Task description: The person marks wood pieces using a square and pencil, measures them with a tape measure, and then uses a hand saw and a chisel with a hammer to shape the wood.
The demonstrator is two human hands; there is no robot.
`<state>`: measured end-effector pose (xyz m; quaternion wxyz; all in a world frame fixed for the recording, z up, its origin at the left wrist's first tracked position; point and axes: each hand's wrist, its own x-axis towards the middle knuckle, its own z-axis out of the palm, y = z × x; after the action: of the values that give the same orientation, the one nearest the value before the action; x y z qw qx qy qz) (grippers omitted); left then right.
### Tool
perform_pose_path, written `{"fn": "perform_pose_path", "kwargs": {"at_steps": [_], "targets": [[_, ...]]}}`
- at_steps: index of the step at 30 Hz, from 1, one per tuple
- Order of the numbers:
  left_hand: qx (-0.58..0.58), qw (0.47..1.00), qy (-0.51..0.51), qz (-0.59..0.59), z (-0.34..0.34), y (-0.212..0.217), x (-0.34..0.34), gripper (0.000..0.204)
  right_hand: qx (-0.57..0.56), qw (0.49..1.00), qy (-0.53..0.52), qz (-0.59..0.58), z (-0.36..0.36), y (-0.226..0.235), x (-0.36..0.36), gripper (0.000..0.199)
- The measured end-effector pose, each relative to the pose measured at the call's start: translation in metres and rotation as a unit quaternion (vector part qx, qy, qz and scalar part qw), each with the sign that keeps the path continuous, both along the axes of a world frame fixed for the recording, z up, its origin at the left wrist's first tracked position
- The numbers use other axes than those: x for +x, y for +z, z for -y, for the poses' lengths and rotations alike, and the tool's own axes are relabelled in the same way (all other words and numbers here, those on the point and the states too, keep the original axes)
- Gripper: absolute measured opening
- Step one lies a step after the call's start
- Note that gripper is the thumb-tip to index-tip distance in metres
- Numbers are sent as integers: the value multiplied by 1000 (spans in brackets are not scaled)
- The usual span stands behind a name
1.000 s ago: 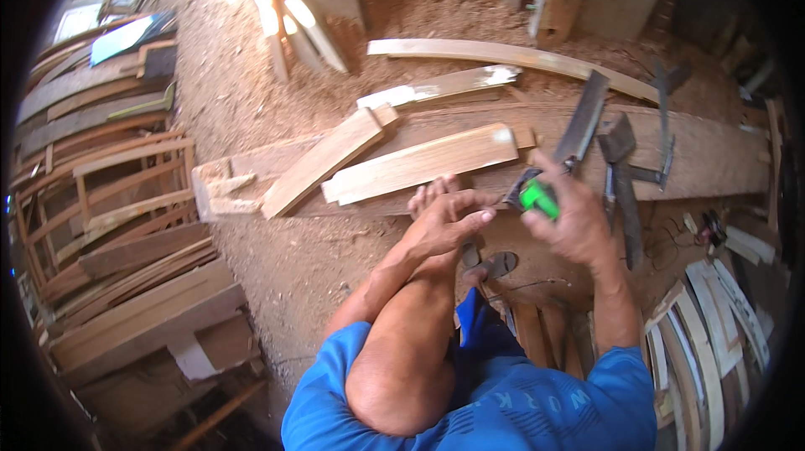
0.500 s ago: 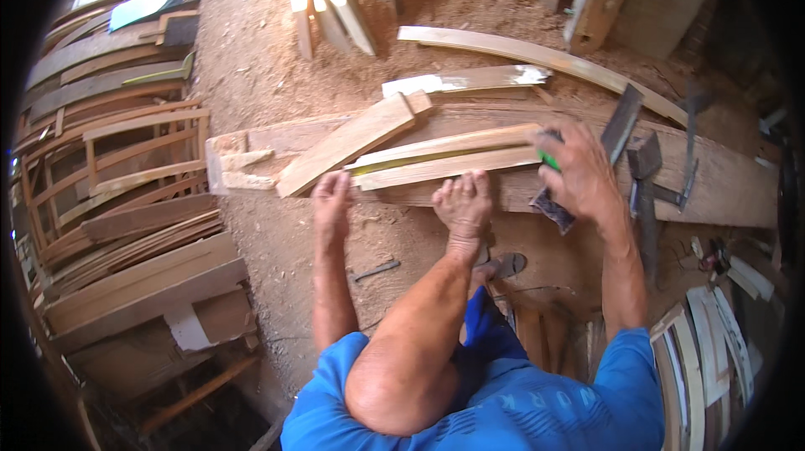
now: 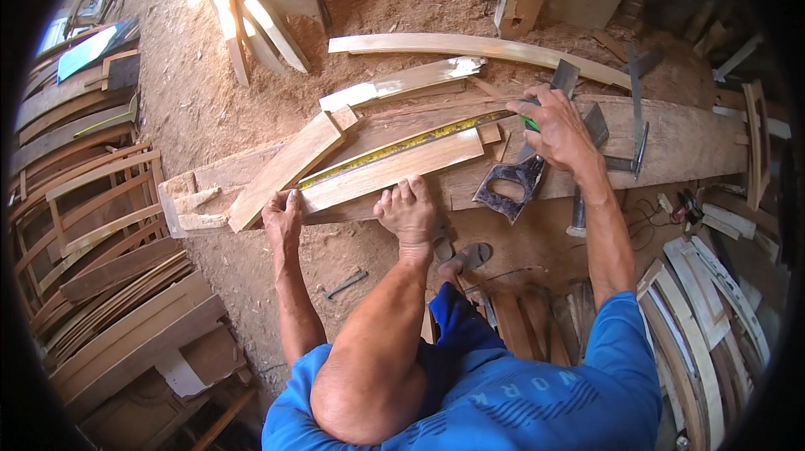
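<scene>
A pale wooden board point(image 3: 394, 171) lies on a long, thick plank point(image 3: 671, 137), with my bare foot point(image 3: 407, 212) resting against its near edge. Along its far edge stretches the yellow blade of a tape measure point(image 3: 402, 147). At the board's left end my left hand point(image 3: 283, 215) is closed, its thumb and fingers pinching the blade's end. My right hand point(image 3: 559, 127) grips the tape's case, of which only a bit of green shows between the fingers. Just below that hand lies a handsaw point(image 3: 511, 187) with a dark handle, partly covered by it.
A short board point(image 3: 289, 168) crosses the plank at the left. Beyond are a white-marked piece point(image 3: 402, 82) and a long curved strip point(image 3: 478, 46). A hammer point(image 3: 579, 212) and a metal square point(image 3: 635, 116) lie at right. Stacked wooden frames point(image 3: 109, 191) stand at far left.
The view has shifted, so the scene sits further left and lower. The yellow blade shows more fully along the board's far edge. My right hand, blurred before, is now sharp.
</scene>
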<state>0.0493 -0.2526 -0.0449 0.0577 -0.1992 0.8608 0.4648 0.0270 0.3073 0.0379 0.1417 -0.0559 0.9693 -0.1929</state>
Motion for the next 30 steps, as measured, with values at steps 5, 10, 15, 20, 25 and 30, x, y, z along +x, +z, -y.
{"fn": "perform_pose_path", "kwargs": {"at_steps": [5, 10, 15, 20, 25, 30], "targets": [[2, 1000, -13, -28, 11, -7, -3, 26, -6, 1000, 4, 3, -1, 1, 0, 55], [-11, 1000, -20, -4, 8, -3, -4, 25, -13, 1000, 5, 8, -5, -1, 0, 55], [-31, 998, -33, 47, 10, -2, -5, 27, -19, 1000, 2, -12, -3, -1, 1, 55], [-40, 997, -61, -8, -5, 6, -6, 39, -54, 998, 28, -14, 5, 13, 7, 55], [-78, 978, -153, -116, -59, 35, -22, 55, -153, 988, 4, 38, 6, 44, 30, 62], [-116, 926, -290, -211, -148, 64, -32, 70, -54, 973, -214, -65, -59, 48, 67, 72]]}}
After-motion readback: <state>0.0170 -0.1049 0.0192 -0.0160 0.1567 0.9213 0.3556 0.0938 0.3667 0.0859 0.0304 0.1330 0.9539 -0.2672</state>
